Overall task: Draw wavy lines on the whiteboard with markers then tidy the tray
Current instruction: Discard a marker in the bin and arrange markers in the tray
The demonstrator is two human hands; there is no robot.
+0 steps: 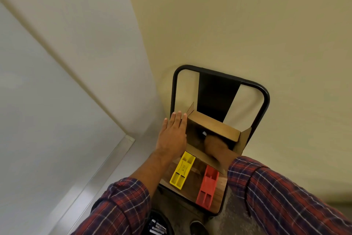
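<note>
Pale whiteboard [38,101] is taking up the left side, its surface showing no marks in the part in view, and its metal frame [106,162] is running down to a corner near the floor. A cream wall [247,25] is filling everything beyond it.

Low in the view, a plaid left sleeve [122,204] is crossing in front of a dark round container [162,217] on the floor. What it is holding is too blurred to tell. A shoe [198,227] is showing just beside it.

The left hand [172,135] is lying flat against the left wall of a cardboard box [215,126], fingers straight and together and gripping nothing. The box is sitting with its flaps open on the wooden seat [222,185] of a black-framed chair [173,90], which is standing against the wall.

A yellow tray [182,171] is lying on the seat in front of the box, its far end touching the box's near flap. Its compartments are showing nothing inside.

The right hand [212,142] is reaching down inside the box, blocked in part by the box walls, so whether it is gripping anything cannot be told. A small dark item with a pale tip [204,133] is lying just beside it in the box, too small to identify.

A red tray [207,187] is lying well apart from the yellow one, on the seat's right side, partly under the right forearm. The plaid right sleeve [276,192] is covering the lower right corner.
</note>
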